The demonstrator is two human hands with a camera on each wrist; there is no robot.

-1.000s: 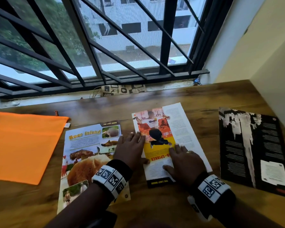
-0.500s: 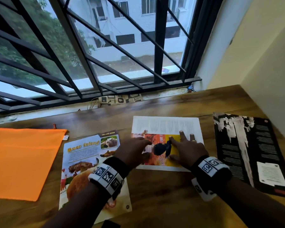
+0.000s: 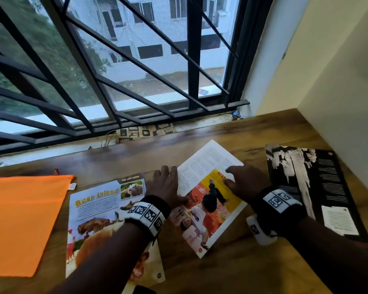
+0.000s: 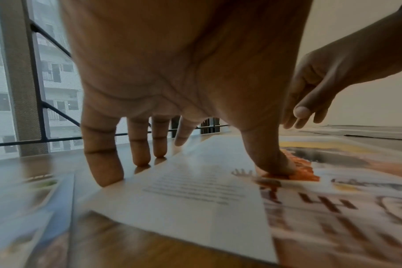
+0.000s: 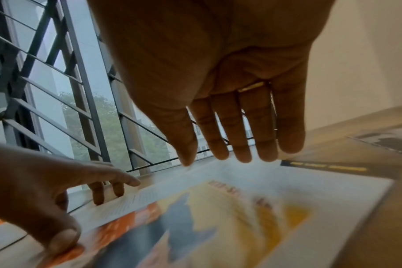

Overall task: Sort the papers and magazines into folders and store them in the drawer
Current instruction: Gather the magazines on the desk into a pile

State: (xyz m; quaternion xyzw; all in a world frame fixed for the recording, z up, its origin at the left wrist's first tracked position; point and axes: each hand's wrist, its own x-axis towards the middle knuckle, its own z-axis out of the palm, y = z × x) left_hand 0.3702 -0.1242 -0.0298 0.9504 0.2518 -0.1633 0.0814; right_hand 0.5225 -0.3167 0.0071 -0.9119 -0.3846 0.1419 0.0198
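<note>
Middle magazine page (image 3: 208, 200), lying askew on the wooden desk (image 3: 232, 270) between the "Bear Island" page (image 3: 98, 209) and the black magazine (image 3: 310, 187). Your left hand (image 3: 165, 183) has its fingers straight and spread: the thumb (image 4: 273, 163) presses the orange print near the page's left edge, while the other fingertips touch the desk just beyond that edge. Your right hand (image 3: 242, 183) is flat and relaxed over the yellow panel, clamping nothing; whether its fingertips (image 5: 241, 152) press the paper or float just above it cannot be told from the wrist view.

The step in hand appears to be squaring this sheet by turning it flat on the desk. To do it well, treat the left thumb as the pivot and let the right palm do the sweeping with light, even pressure, since a single glossy sheet will likely skid or buckle if pushed from one corner. Keep its right corner clear of the black magazine, and its left edge off the "Bear Island" page. The orange pouch (image 3: 19, 219) at far left is the only candidate folder visible; no drawer is in view.
</note>
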